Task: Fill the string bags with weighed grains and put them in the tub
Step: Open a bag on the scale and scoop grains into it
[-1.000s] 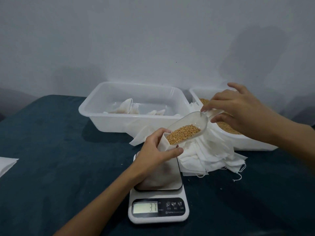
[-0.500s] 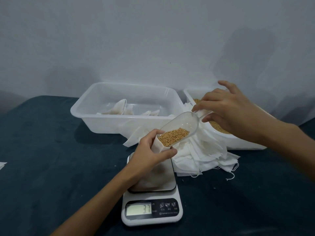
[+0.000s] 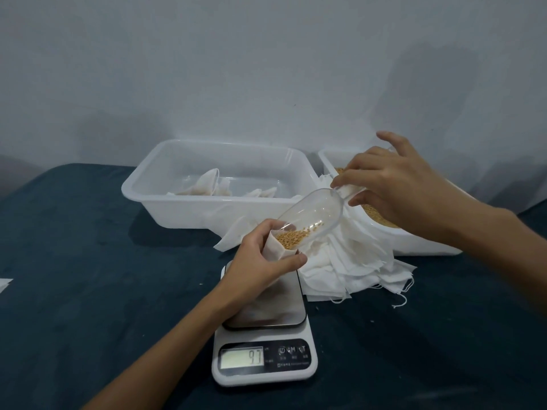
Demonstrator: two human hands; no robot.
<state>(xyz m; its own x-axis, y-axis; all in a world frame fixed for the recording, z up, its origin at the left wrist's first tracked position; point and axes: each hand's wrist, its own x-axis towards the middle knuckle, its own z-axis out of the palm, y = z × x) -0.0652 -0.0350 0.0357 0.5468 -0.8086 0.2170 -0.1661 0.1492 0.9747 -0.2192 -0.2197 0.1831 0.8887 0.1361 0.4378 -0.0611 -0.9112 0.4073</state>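
Observation:
My left hand (image 3: 260, 258) grips the mouth of a white string bag (image 3: 276, 251) that stands on the scale (image 3: 265, 335). My right hand (image 3: 393, 187) pinches the handle of a clear plastic scoop (image 3: 310, 213), tilted down with its lip in the bag's mouth. Golden grains (image 3: 291, 239) slide from the scoop into the bag. The scale's display (image 3: 242, 358) reads 97. Behind stands a white tub (image 3: 219, 214) with a few filled bags (image 3: 207, 184) inside.
A second white tub (image 3: 414, 244) of loose grain sits at the right, partly behind my right hand. A heap of white bags (image 3: 349, 267) lies between it and the scale. Dark blue cloth (image 3: 88, 276) covers the table; a white scrap (image 3: 4, 284) shows at the left edge.
The scoop has tipped steeper and most of its grain has run into the bag. The scale reading has risen from 37 to 97.

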